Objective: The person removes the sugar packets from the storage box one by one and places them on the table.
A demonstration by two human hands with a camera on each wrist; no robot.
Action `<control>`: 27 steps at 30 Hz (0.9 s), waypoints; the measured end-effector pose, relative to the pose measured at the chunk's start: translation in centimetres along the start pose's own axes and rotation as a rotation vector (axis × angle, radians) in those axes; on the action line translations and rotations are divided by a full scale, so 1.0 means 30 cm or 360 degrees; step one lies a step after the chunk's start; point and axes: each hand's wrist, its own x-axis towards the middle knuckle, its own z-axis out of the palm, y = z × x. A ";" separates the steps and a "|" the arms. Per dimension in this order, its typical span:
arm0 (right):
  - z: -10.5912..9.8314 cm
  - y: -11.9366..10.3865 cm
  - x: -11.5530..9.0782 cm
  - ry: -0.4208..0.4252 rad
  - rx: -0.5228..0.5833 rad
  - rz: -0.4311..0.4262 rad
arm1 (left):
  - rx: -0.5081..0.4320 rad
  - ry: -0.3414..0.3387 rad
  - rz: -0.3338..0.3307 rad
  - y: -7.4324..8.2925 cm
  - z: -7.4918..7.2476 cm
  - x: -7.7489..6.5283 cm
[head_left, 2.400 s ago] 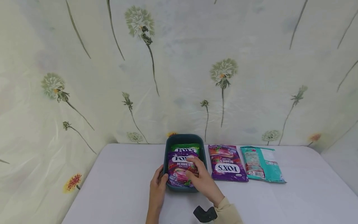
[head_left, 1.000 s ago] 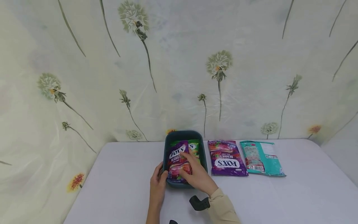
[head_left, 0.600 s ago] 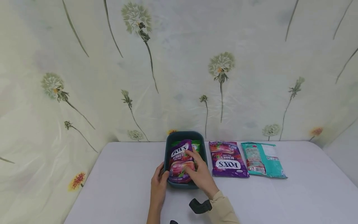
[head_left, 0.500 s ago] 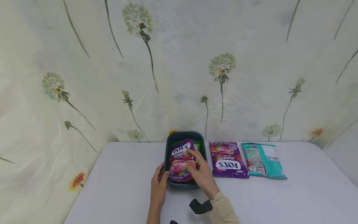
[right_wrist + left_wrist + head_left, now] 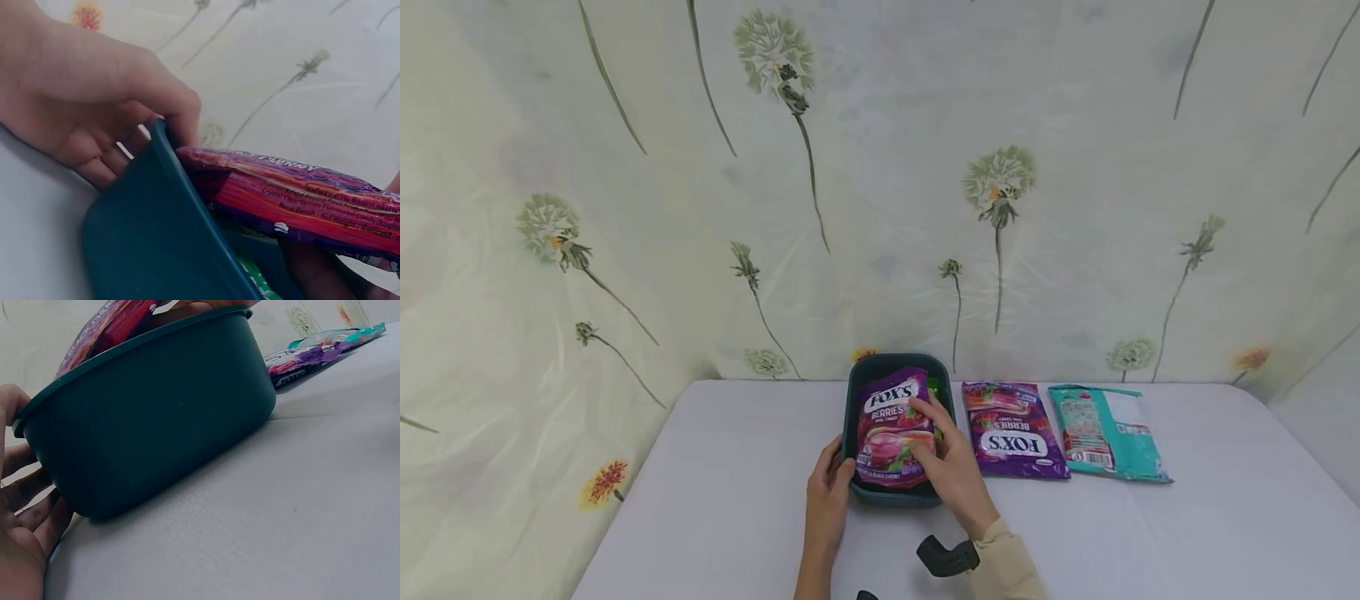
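A purple Fox's Berries candy bag (image 5: pixel 891 429) lies tilted over the dark teal plastic bin (image 5: pixel 895 498), its far end raised. My right hand (image 5: pixel 955 475) grips that bag by its right side; in the right wrist view, fingers (image 5: pixel 319 269) show under the bag (image 5: pixel 300 194). My left hand (image 5: pixel 829 496) holds the bin's left wall. Its thumb hooks over the rim and its fingers lie along the outside, as the left wrist view shows at the bin (image 5: pixel 150 412). Beneath the purple bag, a green bag (image 5: pixel 933 387) is mostly hidden inside the bin.
Right of the bin lie a second purple Fox's bag (image 5: pixel 1015 433) and a teal bag (image 5: pixel 1112 433), back side up. They rest on the white tabletop (image 5: pixel 737 500). A flowered curtain (image 5: pixel 880 192) hangs along the table's far edge.
Gripped by my right hand, the purple bag has tipped left, then shifted back right and straightened, covering more of the green bag. My left hand stays on the bin.
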 end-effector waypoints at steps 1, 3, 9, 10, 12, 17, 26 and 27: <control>-0.006 0.000 -0.002 0.0007 0.0007 0.0005 | 0.0008 0.0000 -0.0005 0.002 0.002 -0.002; -0.017 -0.002 -0.005 0.0019 0.0015 0.0008 | 0.0019 0.0001 -0.0008 0.004 0.005 -0.004; -0.046 -0.002 -0.018 0.0043 0.0007 0.0012 | -0.0007 -0.0027 -0.0008 -0.027 0.005 0.014; -0.050 0.001 -0.020 0.0040 0.0012 0.0013 | -0.0013 -0.0028 -0.0009 -0.041 0.006 0.020; -0.057 0.004 -0.025 0.0049 0.0022 0.0036 | -0.0005 -0.0024 -0.0007 -0.071 0.008 0.031; -0.073 0.010 -0.032 0.0068 0.0075 0.0096 | -0.0020 -0.0010 0.0016 -0.118 0.012 0.048; -0.102 0.016 -0.046 0.0073 0.0125 0.0122 | -0.0014 0.0021 -0.0015 -0.110 0.011 0.044; -0.106 0.015 -0.048 0.0073 0.0128 0.0129 | -0.0017 0.0012 -0.0018 -0.093 0.007 0.040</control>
